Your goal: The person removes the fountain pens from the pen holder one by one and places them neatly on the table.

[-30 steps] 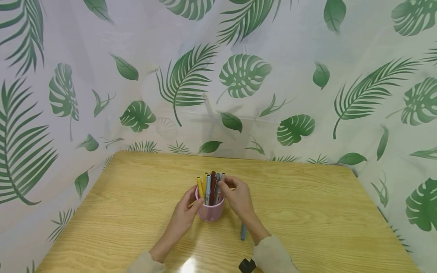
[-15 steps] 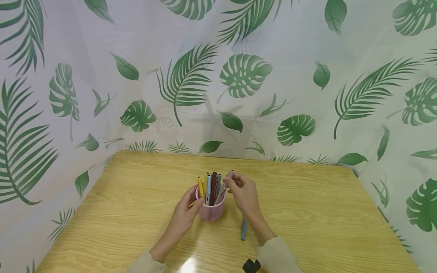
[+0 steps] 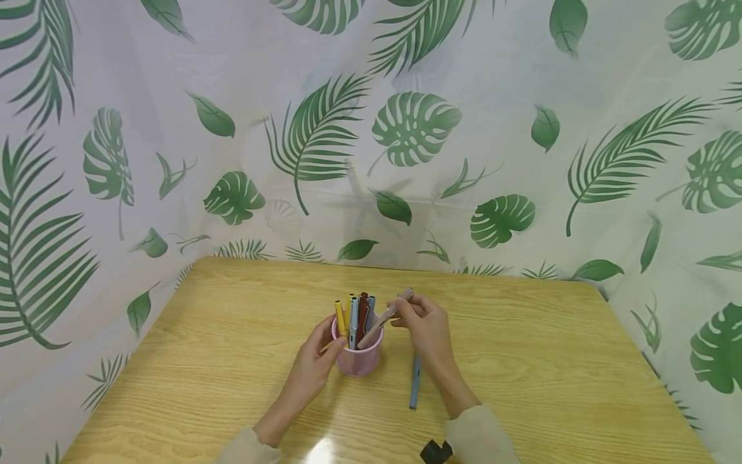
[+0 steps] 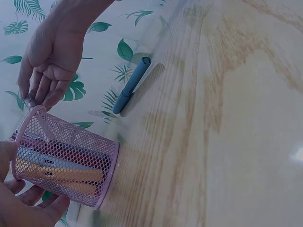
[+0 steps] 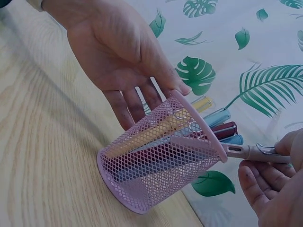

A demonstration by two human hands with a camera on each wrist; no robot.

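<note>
Currently, the right hand (image 3: 428,327) is pinching a slanted pale pen (image 3: 375,329) partly inside a pink mesh cup (image 3: 358,364), which the left hand (image 3: 313,362) is gripping between thumb and fingers.

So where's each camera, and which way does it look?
Head: worn there, facing forward and down at the table and pink cup; left hand, right hand, sleeves show.
Left wrist: worn there, facing the cup and loose blue pen; both hands show.
Right wrist: worn there, facing the cup; both hands show.
Both wrist views share the cup.
</note>
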